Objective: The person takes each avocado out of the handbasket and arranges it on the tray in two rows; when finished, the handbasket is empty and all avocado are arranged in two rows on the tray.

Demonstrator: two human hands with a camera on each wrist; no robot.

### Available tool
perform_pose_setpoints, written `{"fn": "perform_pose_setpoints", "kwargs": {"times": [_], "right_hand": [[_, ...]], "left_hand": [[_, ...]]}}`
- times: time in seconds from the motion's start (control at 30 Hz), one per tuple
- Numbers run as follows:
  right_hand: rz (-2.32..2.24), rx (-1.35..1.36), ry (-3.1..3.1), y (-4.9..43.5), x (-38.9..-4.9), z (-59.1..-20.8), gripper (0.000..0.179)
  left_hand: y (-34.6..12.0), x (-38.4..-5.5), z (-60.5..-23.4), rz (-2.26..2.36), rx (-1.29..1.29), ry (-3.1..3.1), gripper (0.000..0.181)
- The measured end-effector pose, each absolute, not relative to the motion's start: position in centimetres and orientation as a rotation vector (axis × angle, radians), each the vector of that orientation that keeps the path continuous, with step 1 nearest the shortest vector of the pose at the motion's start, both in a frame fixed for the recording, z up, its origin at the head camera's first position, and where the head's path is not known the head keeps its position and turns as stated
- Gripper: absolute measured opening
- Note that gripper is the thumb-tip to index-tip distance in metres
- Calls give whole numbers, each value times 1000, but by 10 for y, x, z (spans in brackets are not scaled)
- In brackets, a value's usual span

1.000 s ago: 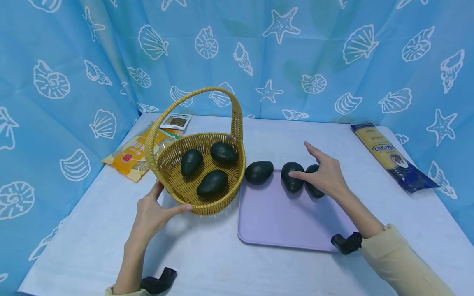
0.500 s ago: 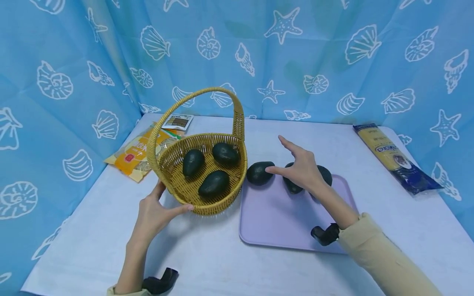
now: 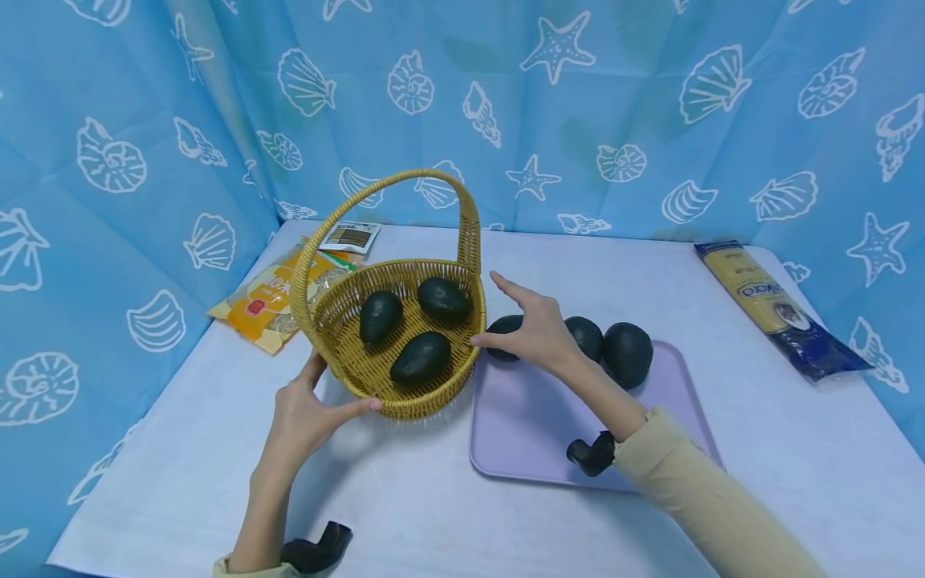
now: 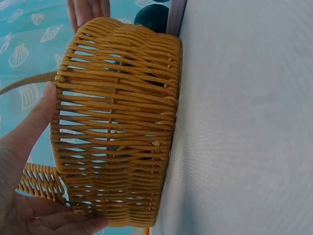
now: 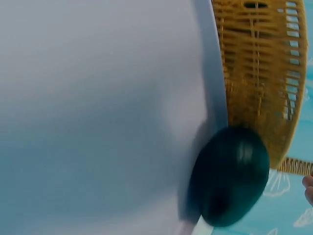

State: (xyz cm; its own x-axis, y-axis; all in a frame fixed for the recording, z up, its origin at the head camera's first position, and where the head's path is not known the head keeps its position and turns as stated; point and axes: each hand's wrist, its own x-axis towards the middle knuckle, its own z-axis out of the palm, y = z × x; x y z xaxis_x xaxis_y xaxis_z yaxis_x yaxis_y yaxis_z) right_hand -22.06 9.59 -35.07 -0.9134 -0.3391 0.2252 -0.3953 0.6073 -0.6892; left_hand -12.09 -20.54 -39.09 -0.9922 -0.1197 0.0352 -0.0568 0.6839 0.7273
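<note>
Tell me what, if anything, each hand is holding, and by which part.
The left hand holds the basket by its near left side, thumb at the rim, fingers on the outer wall. The right hand grips nothing.

A dark avocado lies at the edge of the tray, beside the wicker basket. Part of the right hand shows far right.
</note>
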Motion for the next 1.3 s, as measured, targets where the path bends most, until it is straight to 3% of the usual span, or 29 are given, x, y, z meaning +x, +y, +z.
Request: {"fn": "perform_pose_setpoints", "kwargs": {"times": [0.3, 0.73, 1.3], "right_hand": [[1208, 692, -2786, 59, -223, -359, 95], [1165, 718, -2868, 42, -223, -366, 96], [753, 923, -2970, 19, -216, -373, 95]], "left_hand": [[-206, -121, -392, -1218, 157, -2810, 114], [-205, -122, -393, -1233, 159, -2800, 114], [-206, -122, -394, -1195, 146, -2799, 113]]}}
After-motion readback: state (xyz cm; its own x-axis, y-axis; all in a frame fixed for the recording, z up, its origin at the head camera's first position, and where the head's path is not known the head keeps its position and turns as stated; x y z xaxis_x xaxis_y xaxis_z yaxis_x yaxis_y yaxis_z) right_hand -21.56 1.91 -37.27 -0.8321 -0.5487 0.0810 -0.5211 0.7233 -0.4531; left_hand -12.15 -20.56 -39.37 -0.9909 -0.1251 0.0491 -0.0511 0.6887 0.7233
